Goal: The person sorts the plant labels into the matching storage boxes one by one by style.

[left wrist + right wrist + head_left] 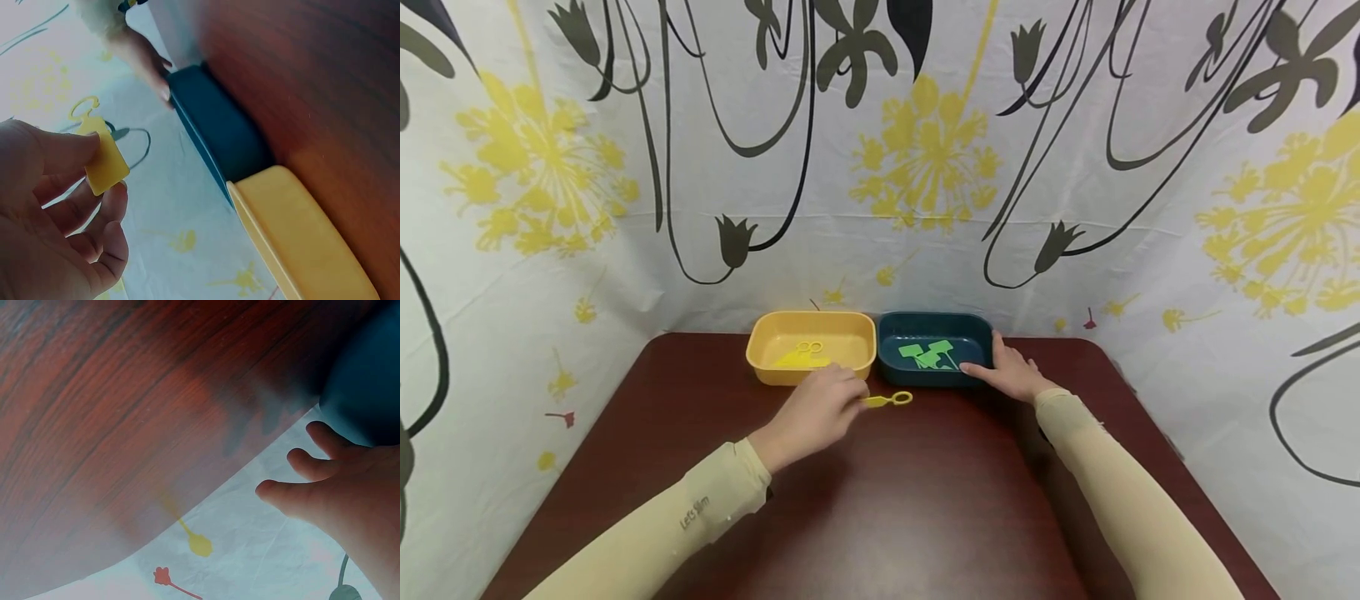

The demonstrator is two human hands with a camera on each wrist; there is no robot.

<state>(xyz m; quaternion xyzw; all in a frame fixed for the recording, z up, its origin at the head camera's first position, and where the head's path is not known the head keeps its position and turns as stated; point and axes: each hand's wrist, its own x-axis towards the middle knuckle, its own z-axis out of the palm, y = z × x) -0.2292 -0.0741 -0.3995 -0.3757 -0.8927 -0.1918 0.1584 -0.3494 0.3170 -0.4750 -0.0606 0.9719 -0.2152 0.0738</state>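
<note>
My left hand (820,408) pinches a yellow plastic tag (106,159) between thumb and fingers, above the table in front of the two bins. The tag's ring-shaped loop (902,398) points to the right in the head view. On the right, my right hand (1015,372) holds the near right corner of a dark blue bin (936,322), thumb at the front rim. Several green tags (928,357) lie in that bin. Beside it stands a yellow bin (811,320) with several yellow tags (801,358) in it, partly behind my left hand.
Both bins stand side by side at the back edge of a dark reddish-brown table (910,500). Behind and at the sides hangs a white cloth (865,183) printed with flowers.
</note>
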